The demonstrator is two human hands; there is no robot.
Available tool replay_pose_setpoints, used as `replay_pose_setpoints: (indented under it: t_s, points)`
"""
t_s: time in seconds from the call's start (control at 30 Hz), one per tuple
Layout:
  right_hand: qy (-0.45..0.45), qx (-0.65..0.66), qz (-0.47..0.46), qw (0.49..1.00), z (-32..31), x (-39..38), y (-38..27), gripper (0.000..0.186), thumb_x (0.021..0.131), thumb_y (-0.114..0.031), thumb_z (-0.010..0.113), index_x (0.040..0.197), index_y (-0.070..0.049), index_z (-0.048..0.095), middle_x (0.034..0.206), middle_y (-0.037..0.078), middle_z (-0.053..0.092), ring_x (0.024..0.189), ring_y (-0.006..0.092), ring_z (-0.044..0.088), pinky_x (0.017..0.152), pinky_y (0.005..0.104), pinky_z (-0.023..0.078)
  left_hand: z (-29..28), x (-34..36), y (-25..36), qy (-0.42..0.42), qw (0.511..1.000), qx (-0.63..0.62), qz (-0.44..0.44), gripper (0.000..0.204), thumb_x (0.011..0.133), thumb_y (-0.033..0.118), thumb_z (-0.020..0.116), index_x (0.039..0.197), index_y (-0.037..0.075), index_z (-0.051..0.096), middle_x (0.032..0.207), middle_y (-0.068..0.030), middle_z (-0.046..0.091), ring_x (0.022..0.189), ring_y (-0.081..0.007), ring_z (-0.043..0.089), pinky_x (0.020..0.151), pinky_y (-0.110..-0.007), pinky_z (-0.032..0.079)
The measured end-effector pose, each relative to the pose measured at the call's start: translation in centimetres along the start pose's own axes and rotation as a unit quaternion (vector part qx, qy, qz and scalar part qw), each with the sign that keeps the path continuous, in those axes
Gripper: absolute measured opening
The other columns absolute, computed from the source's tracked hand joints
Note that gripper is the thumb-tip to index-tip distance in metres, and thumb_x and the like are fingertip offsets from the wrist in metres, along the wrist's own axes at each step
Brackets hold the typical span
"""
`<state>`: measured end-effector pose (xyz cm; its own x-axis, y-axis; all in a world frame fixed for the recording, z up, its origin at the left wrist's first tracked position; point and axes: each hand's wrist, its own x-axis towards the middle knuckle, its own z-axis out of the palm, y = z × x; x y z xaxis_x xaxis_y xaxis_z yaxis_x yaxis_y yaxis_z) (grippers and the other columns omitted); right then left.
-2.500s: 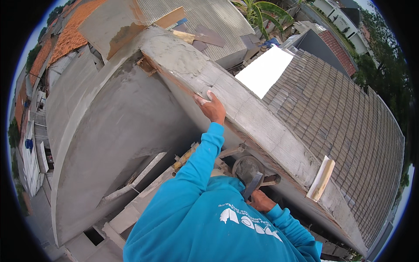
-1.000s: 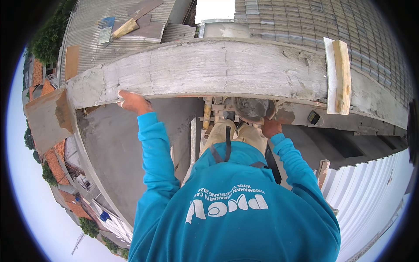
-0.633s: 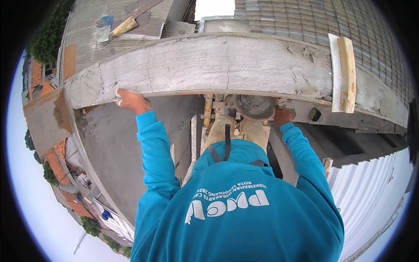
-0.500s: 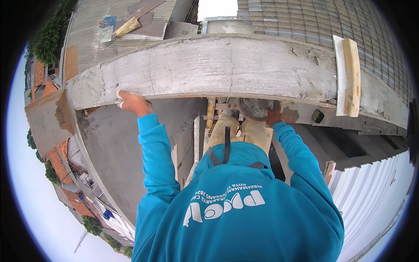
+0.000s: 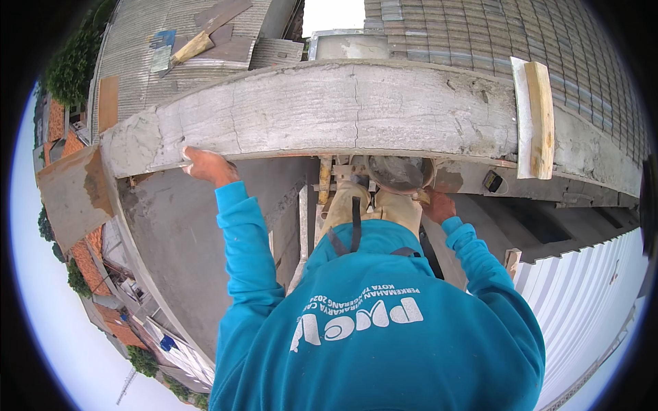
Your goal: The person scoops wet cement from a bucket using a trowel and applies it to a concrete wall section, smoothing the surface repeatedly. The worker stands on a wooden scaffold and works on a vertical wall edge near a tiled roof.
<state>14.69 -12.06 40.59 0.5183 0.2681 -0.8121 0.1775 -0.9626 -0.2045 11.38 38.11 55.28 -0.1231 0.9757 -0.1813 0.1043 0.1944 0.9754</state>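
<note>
My left hand grips the near edge of the long grey concrete ledge, toward its left end. My right hand is closed around a tool's light, wooden-looking handle. It is just right of a round bucket, and the tool's working end cannot be made out. Wet grey mortar lies in the bucket, just under the ledge and in front of my light trousers.
A wooden batten with a pale strip straddles the ledge on the right. A small black-and-yellow device sits below it. A board juts out at the left end. Roofs lie beyond; a yellowish pole stands below.
My right hand has drawn back from the bucket, toward me and slightly right, and the light handle now shows. The left hand stays at the ledge edge. The view has shifted slightly.
</note>
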Motion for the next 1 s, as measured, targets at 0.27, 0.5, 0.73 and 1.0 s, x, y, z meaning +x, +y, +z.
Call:
replay_pose_setpoints:
  t_s: [0.27,0.5,0.73,1.0]
  points:
    - [0.001,-0.056,0.083,0.995,2.0,0.7,2.9,0.06,0.09,-0.031,0.065,0.142,-0.011,0.045,0.116,0.024,0.066,0.108,0.0407,0.066,0.089,0.0508,0.053,-0.4,-0.1,0.1,-0.006,1.0,0.019,0.007,0.076,0.095,0.039,0.051,0.147,-0.008,0.023,0.138,-0.0258,0.043,0.113,-0.0358,0.053,0.094,-0.047,0.047]
    - [0.054,0.048,-0.032,0.997,7.1,7.1,1.6,0.05,0.086,-0.034,0.068,0.126,-0.005,0.06,0.102,0.024,0.07,0.09,0.0365,0.071,0.081,0.048,0.058,-0.1,0.1,-0.2,0.012,0.999,0.041,0.004,0.074,0.096,0.039,0.049,0.145,-0.01,0.025,0.137,-0.0264,0.043,0.112,-0.0359,0.053,0.093,-0.047,0.048]
    - [-0.001,0.242,-0.124,0.962,6.0,7.0,5.6,0.042,0.083,-0.025,0.07,0.118,-0.003,0.062,0.081,0.016,0.069,0.053,0.0208,0.063,0.053,0.0373,0.055,-0.1,0.2,0.1,0.014,1.0,0.025,0.006,0.062,0.093,0.032,0.051,0.132,-0.013,0.037,0.126,-0.0224,0.052,0.105,-0.0356,0.059,0.087,-0.05,0.055]
    - [-0.065,0.288,-0.055,0.954,3.0,2.1,7.4,0.04,0.083,-0.025,0.074,0.115,-0.002,0.064,0.078,0.011,0.067,0.055,0.0175,0.06,0.053,0.0369,0.05,0.0,0.2,0.0,0.005,0.999,0.032,0.013,0.076,0.096,0.039,0.049,0.147,-0.011,0.021,0.138,-0.0273,0.044,0.111,-0.0372,0.054,0.091,-0.048,0.049]
